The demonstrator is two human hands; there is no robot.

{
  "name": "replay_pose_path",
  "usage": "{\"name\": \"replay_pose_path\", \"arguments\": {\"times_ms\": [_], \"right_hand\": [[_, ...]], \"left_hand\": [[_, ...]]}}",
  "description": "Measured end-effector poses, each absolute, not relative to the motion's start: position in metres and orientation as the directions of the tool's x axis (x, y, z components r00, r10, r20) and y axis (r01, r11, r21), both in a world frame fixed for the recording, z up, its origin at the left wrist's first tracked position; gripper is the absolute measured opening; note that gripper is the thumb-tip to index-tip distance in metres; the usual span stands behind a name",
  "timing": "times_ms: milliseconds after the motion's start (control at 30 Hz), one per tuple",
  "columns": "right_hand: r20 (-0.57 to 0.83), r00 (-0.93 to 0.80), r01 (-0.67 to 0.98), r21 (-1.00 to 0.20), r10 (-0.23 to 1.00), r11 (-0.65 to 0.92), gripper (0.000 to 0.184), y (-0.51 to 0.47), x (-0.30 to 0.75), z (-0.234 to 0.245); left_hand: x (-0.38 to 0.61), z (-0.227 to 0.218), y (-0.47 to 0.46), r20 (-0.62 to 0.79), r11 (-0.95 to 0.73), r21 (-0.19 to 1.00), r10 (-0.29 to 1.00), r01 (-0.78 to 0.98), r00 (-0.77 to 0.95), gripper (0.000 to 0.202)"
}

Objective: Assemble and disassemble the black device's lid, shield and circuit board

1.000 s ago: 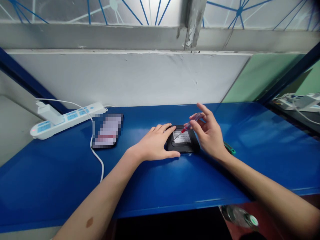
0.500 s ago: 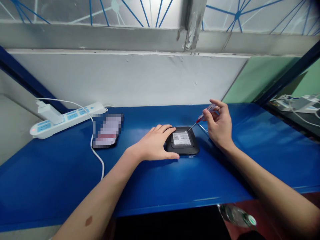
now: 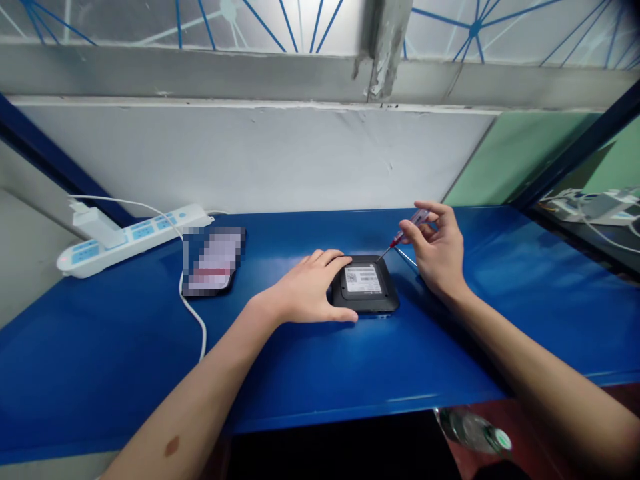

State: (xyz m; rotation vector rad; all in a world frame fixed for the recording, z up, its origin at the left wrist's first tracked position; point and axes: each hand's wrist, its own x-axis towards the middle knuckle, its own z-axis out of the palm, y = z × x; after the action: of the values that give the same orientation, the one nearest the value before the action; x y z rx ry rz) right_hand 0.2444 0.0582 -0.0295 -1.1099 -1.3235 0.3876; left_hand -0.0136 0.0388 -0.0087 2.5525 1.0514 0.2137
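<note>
A small black device (image 3: pixel 365 288) with a white label on top lies on the blue table (image 3: pixel 320 360). My left hand (image 3: pixel 305 290) rests on its left edge, fingers curved over the top and thumb along the front side. My right hand (image 3: pixel 440 250) pinches a small screwdriver with a clear red handle (image 3: pixel 407 230). Its thin tip points down-left to the device's far right corner. A thin metal tool (image 3: pixel 406 257) lies on the table just under the right hand.
A white power strip (image 3: pixel 130 237) with a plugged-in charger sits at the back left; its white cable (image 3: pixel 193 313) runs forward past a phone (image 3: pixel 213 260) lying flat. A plastic bottle (image 3: pixel 475 433) shows below the table's front edge. A white wall rises behind.
My right hand with the screwdriver moved from over the device's label out to its far right corner. The left hand stayed on the device.
</note>
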Motion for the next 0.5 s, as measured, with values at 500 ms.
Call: {"name": "replay_pose_path", "arguments": {"times_ms": [500], "right_hand": [[0.545, 0.270, 0.247, -0.836, 0.793, 0.490, 0.033, 0.0543, 0.2380, -0.0243]], "left_hand": [[-0.0144, -0.0106, 0.0386, 0.011, -0.658, 0.392, 0.703, 0.643, 0.711, 0.101]]}}
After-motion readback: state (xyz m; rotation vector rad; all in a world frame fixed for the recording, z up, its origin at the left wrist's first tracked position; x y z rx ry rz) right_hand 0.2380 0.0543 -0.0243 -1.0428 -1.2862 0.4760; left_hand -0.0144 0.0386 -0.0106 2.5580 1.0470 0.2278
